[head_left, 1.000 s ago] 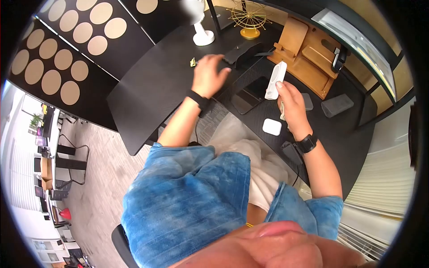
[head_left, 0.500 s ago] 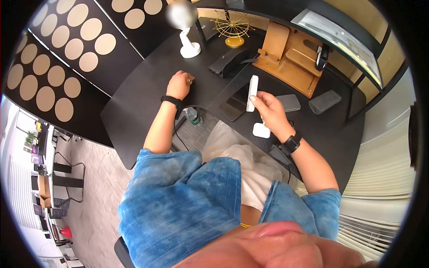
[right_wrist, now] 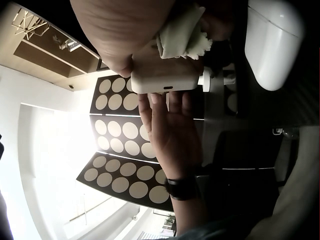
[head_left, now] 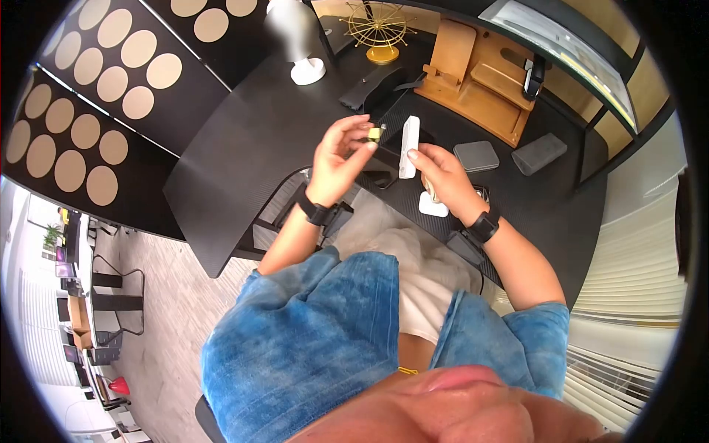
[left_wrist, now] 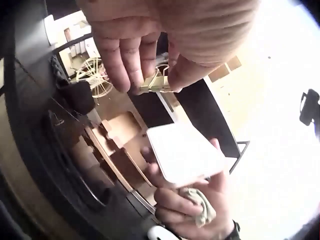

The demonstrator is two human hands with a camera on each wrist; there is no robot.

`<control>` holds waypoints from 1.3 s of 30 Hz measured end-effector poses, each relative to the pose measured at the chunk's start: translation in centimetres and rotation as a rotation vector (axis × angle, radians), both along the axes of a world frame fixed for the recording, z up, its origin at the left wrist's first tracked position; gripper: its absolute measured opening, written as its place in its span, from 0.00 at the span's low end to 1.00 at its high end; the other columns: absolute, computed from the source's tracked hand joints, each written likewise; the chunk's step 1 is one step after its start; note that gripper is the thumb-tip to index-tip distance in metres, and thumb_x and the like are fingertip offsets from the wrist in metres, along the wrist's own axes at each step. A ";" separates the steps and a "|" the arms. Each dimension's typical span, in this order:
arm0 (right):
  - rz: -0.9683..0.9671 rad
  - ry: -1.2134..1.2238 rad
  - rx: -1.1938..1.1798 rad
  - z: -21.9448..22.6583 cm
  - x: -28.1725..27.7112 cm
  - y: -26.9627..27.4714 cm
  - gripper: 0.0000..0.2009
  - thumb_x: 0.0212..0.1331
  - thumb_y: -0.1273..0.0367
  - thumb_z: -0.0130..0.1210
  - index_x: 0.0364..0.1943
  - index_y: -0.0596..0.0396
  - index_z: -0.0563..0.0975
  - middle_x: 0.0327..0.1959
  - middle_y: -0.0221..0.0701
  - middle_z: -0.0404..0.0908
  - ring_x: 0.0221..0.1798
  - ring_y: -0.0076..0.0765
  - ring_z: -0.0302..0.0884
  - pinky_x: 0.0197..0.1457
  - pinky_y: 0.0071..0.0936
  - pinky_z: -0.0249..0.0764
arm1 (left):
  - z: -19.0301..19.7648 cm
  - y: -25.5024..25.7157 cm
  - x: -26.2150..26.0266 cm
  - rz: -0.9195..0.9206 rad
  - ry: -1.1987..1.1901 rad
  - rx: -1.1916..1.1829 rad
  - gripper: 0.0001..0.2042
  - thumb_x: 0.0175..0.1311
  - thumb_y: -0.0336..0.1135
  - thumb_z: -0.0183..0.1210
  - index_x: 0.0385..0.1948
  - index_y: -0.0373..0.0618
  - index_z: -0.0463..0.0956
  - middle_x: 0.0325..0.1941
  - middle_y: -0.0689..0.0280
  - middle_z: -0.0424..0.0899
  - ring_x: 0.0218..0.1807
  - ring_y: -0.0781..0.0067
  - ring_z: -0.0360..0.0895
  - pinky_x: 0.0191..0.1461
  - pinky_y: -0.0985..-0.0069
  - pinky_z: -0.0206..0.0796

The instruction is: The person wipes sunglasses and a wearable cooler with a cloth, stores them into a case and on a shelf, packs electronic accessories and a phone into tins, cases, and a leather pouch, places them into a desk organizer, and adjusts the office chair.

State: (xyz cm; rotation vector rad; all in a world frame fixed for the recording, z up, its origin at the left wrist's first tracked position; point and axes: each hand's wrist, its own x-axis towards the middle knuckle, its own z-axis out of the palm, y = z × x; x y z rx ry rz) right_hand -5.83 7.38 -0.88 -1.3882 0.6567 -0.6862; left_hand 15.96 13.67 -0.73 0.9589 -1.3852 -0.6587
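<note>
Left hand [head_left: 336, 162] pinches a small yellow clip [head_left: 374, 135] between thumb and fingertips, raised near the front edge of the desk [head_left: 244, 140]. Facing it, the right hand [head_left: 447, 182] grips a white block [head_left: 410, 148], a crumpled cloth [left_wrist: 204, 207] also held in its fingers. Clip and block stand apart. Lining up the two seems the step in hand; the next move likely calls for a steady block and a firm pinch.

Offers room over the surface [head_left: 244, 148] left of the left grip [head_left: 337, 162]. Narrows toward the white case [head_left: 409, 148]; meets the wooden stand [head_left: 480, 107] beyond.
</note>
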 end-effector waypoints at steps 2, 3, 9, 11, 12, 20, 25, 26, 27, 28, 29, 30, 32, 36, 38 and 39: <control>0.011 -0.044 0.030 0.2 -0.1 0.2 0.22 0.67 0.57 0.57 0.53 0.64 0.77 0.40 0.27 0.81 0.40 0.18 0.74 0.44 0.18 0.70 | -0.2 -0.3 -1.6 0.005 -0.076 -0.081 0.25 0.62 0.18 0.59 0.61 0.39 0.66 0.56 0.60 0.76 0.57 0.71 0.75 0.58 0.74 0.69; 0.023 -0.091 0.059 0.4 -0.1 0.3 0.22 0.67 0.57 0.56 0.53 0.64 0.77 0.40 0.27 0.81 0.41 0.18 0.74 0.44 0.18 0.69 | -0.2 -0.3 -2.2 -0.001 -0.095 -0.106 0.25 0.61 0.18 0.59 0.61 0.39 0.66 0.56 0.60 0.76 0.57 0.71 0.75 0.58 0.73 0.69; 0.070 -0.116 -0.053 0.5 0.1 0.4 0.21 0.69 0.56 0.52 0.54 0.60 0.76 0.26 0.19 0.73 0.24 0.11 0.65 0.25 0.14 0.61 | -0.8 -0.3 -3.0 -0.022 -0.142 -0.064 0.23 0.61 0.18 0.59 0.59 0.38 0.68 0.57 0.60 0.71 0.58 0.72 0.73 0.58 0.75 0.69; 0.080 -0.103 -0.036 0.2 0.0 0.2 0.22 0.69 0.57 0.54 0.54 0.62 0.76 0.35 0.23 0.77 0.34 0.15 0.69 0.36 0.16 0.65 | -0.9 -0.2 -3.0 -0.016 -0.135 -0.076 0.23 0.61 0.19 0.59 0.60 0.38 0.67 0.58 0.60 0.72 0.59 0.72 0.73 0.58 0.74 0.68; 0.090 -0.090 -0.023 0.2 -0.1 0.1 0.23 0.68 0.57 0.55 0.55 0.64 0.76 0.45 0.28 0.80 0.45 0.18 0.73 0.48 0.17 0.69 | -0.9 -0.1 -3.1 -0.017 -0.135 -0.074 0.23 0.61 0.19 0.59 0.60 0.38 0.67 0.58 0.60 0.72 0.59 0.72 0.73 0.58 0.74 0.68; 0.127 -0.076 -0.012 0.3 -0.2 0.0 0.24 0.68 0.56 0.55 0.55 0.65 0.75 0.46 0.29 0.80 0.47 0.19 0.74 0.49 0.18 0.70 | -1.1 0.4 -3.2 0.001 -0.101 -0.069 0.25 0.61 0.20 0.61 0.61 0.39 0.66 0.59 0.58 0.75 0.58 0.71 0.74 0.60 0.72 0.67; 0.137 -0.102 -0.018 0.6 -0.2 0.5 0.23 0.69 0.57 0.55 0.55 0.65 0.75 0.47 0.29 0.80 0.48 0.20 0.73 0.53 0.20 0.69 | -1.5 0.4 -2.6 0.065 -0.188 -0.084 0.25 0.59 0.21 0.62 0.60 0.39 0.67 0.55 0.60 0.77 0.56 0.72 0.75 0.59 0.73 0.67; 0.167 -0.128 0.004 0.5 -0.2 0.4 0.22 0.69 0.58 0.54 0.55 0.65 0.75 0.46 0.29 0.80 0.48 0.20 0.73 0.53 0.21 0.69 | -1.5 0.3 -2.6 0.081 -0.190 -0.091 0.25 0.59 0.21 0.63 0.59 0.39 0.67 0.54 0.61 0.78 0.55 0.72 0.75 0.59 0.73 0.67; 0.197 -0.153 0.026 0.4 -0.2 0.4 0.22 0.69 0.58 0.54 0.54 0.65 0.75 0.46 0.29 0.80 0.48 0.20 0.73 0.53 0.21 0.69 | -1.5 0.3 -2.4 0.082 -0.188 -0.091 0.25 0.59 0.21 0.63 0.59 0.39 0.67 0.54 0.61 0.78 0.55 0.72 0.75 0.59 0.73 0.67; 0.198 -0.151 0.026 0.4 -0.2 0.5 0.22 0.69 0.58 0.54 0.54 0.65 0.75 0.46 0.29 0.80 0.48 0.20 0.73 0.53 0.21 0.69 | -1.3 0.3 -2.2 0.113 -0.202 -0.087 0.25 0.58 0.21 0.63 0.59 0.39 0.68 0.53 0.61 0.78 0.55 0.73 0.75 0.58 0.73 0.67; 0.210 -0.127 -0.015 0.5 -0.2 0.6 0.22 0.69 0.58 0.54 0.54 0.65 0.75 0.45 0.28 0.80 0.47 0.20 0.73 0.52 0.20 0.69 | -1.2 0.2 -1.9 0.144 -0.216 -0.083 0.25 0.58 0.21 0.63 0.59 0.40 0.68 0.53 0.62 0.78 0.54 0.73 0.75 0.58 0.74 0.67; 0.221 -0.104 -0.056 0.5 -0.3 0.6 0.22 0.69 0.58 0.54 0.55 0.65 0.75 0.44 0.28 0.80 0.46 0.19 0.73 0.50 0.20 0.70 | -1.4 -0.1 -1.4 0.189 -0.198 -0.097 0.24 0.58 0.21 0.63 0.58 0.40 0.69 0.52 0.63 0.78 0.53 0.74 0.75 0.57 0.75 0.67; 0.212 -0.091 -0.063 0.4 -0.2 0.6 0.22 0.69 0.58 0.54 0.55 0.64 0.75 0.42 0.26 0.79 0.44 0.18 0.73 0.47 0.19 0.69 | -1.0 -0.7 -0.4 0.314 -0.232 -0.053 0.23 0.58 0.21 0.63 0.57 0.39 0.69 0.49 0.63 0.79 0.51 0.73 0.76 0.56 0.75 0.68; 0.166 -0.102 -0.030 -1.2 0.2 -0.1 0.22 0.68 0.56 0.54 0.55 0.63 0.76 0.36 0.22 0.78 0.34 0.12 0.69 0.34 0.14 0.66 | -1.9 -2.1 3.6 0.526 -0.536 0.094 0.23 0.55 0.25 0.63 0.55 0.39 0.72 0.44 0.59 0.81 0.48 0.66 0.79 0.54 0.70 0.70; 0.133 -0.098 -0.041 -0.5 0.2 0.3 0.22 0.68 0.56 0.55 0.54 0.62 0.76 0.34 0.21 0.77 0.30 0.11 0.67 0.31 0.13 0.63 | -1.9 -2.2 4.4 0.558 -0.623 0.119 0.22 0.54 0.27 0.64 0.53 0.40 0.73 0.43 0.57 0.82 0.47 0.61 0.80 0.53 0.67 0.71; 0.098 -0.093 -0.050 -0.2 0.1 0.4 0.22 0.68 0.56 0.55 0.54 0.62 0.76 0.32 0.19 0.76 0.27 0.10 0.65 0.28 0.12 0.61 | -1.9 -2.2 4.5 0.590 -0.688 0.164 0.22 0.53 0.28 0.64 0.52 0.40 0.73 0.42 0.57 0.82 0.47 0.59 0.80 0.53 0.66 0.71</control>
